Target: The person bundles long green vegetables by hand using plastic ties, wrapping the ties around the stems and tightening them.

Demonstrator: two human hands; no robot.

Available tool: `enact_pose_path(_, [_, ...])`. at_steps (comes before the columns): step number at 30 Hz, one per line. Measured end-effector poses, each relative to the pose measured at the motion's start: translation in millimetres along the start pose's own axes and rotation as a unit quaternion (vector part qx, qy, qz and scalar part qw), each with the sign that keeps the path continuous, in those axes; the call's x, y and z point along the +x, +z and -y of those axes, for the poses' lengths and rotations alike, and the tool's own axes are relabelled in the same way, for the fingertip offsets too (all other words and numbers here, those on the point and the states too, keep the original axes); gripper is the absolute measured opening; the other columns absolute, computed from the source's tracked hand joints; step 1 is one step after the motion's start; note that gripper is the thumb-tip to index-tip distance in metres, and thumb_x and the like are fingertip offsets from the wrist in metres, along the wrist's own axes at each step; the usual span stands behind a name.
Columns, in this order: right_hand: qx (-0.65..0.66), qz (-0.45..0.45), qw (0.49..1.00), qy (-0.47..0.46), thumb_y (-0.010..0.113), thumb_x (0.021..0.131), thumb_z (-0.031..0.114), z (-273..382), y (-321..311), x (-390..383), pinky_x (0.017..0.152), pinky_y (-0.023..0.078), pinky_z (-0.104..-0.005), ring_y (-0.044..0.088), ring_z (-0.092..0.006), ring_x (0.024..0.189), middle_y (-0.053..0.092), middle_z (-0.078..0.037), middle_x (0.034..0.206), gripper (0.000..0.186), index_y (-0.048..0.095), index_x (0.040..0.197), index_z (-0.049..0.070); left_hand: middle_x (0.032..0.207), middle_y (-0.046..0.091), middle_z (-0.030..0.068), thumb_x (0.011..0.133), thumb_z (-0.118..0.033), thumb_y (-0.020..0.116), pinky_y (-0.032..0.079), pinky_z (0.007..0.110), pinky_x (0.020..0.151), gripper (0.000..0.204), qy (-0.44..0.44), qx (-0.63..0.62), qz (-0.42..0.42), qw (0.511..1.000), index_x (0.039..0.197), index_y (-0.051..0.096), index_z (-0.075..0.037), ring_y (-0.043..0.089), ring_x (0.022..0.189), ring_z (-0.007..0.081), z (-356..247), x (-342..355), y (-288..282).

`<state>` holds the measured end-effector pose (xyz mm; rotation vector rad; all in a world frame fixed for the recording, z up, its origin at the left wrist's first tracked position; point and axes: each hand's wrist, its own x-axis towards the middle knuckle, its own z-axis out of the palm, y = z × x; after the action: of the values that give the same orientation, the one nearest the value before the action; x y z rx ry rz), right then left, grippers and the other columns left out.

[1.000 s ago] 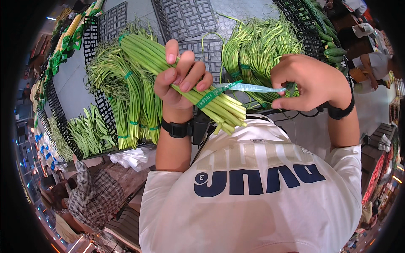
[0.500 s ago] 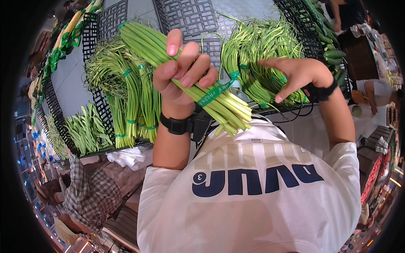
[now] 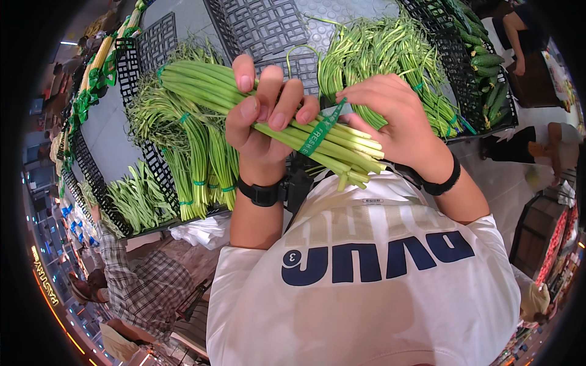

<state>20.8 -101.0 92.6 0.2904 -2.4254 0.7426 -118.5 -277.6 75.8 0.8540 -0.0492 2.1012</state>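
Note:
A bunch of garlic scapes (image 3: 201, 78), thick straight green stems with pale cut ends, lies slantwise across my left hand (image 3: 266, 113). The fingers of that hand are wrapped round its middle. Printed green tape (image 3: 316, 135) circles the stems near the pale ends, and its loose end sticks up. At that loose end are the curled fingertips of my right hand (image 3: 397, 116), which appear to pinch the tape. The thumb of my right hand is partly hidden beside the pale ends. Both wrists wear black bands.
Behind my hands, tied bundles of thin green stems lie left (image 3: 198, 155) and right (image 3: 372, 61) on the display. Flat green beans (image 3: 139, 198) sit at the left, cucumbers (image 3: 486, 61) at the far right. Black lattice dividers (image 3: 259, 27) stand between. A person in a plaid shirt (image 3: 146, 287) is at lower left.
My right hand has moved left from above the right-hand bundles to the tape's loose end. The bunch stays in my left hand, tipped slightly flatter.

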Motion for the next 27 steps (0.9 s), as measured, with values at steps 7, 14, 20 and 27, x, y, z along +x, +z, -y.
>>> enact_pose_path(7, [-0.136, -0.072, 0.981, -0.114, 0.078, 0.079, 0.006, -14, 5, -2, 0.075, 0.052, -0.0347, 0.071, -0.0231, 0.093, 0.076, -0.006, 0.113, 0.035, 0.072, 0.113, 0.005, 0.081, 0.049, -0.0034, 0.099, -0.011, 0.058, 0.050, 0.041, 0.086, 0.015, 0.004, -0.054, -0.019, 0.998, 0.110, 0.049, -0.017, 0.057, 0.079, 0.0128, 9, -3, 12])
enact_pose_path(14, [-0.241, -0.089, 0.942, -0.216, 0.069, 0.083, 0.011, -39, -8, 14, 0.075, 0.052, -0.0305, 0.071, -0.0192, 0.094, 0.075, -0.003, 0.116, 0.034, 0.072, 0.117, 0.009, 0.079, 0.046, -0.0014, 0.099, -0.007, 0.056, 0.049, 0.039, 0.078, 0.016, -0.012, -0.057, -0.088, 0.994, 0.106, 0.045, -0.016, 0.055, 0.074, 0.0145, 16, -7, 23])
enact_pose_path(20, [-0.293, -0.070, 0.918, -0.259, 0.069, 0.085, 0.015, -37, -32, 26, 0.079, 0.051, -0.0318, 0.071, -0.0186, 0.098, 0.075, -0.001, 0.117, 0.036, 0.073, 0.120, 0.015, 0.076, 0.045, -0.0016, 0.099, -0.007, 0.055, 0.049, 0.042, 0.085, 0.015, -0.001, -0.021, -0.115, 0.993, 0.105, 0.046, -0.017, 0.054, 0.073, 0.0141, 11, -11, 21])
enact_pose_path(27, [-0.343, -0.059, 0.877, -0.330, 0.068, 0.088, 0.018, -25, -52, 48, 0.083, 0.051, -0.0343, 0.070, -0.0186, 0.099, 0.075, 0.000, 0.116, 0.036, 0.074, 0.123, 0.017, 0.076, 0.049, -0.0005, 0.098, -0.006, 0.058, 0.045, 0.052, 0.108, 0.014, -0.002, 0.126, -0.249, 0.960, 0.104, 0.051, -0.017, 0.058, 0.078, 0.0165, 14, -14, 16])
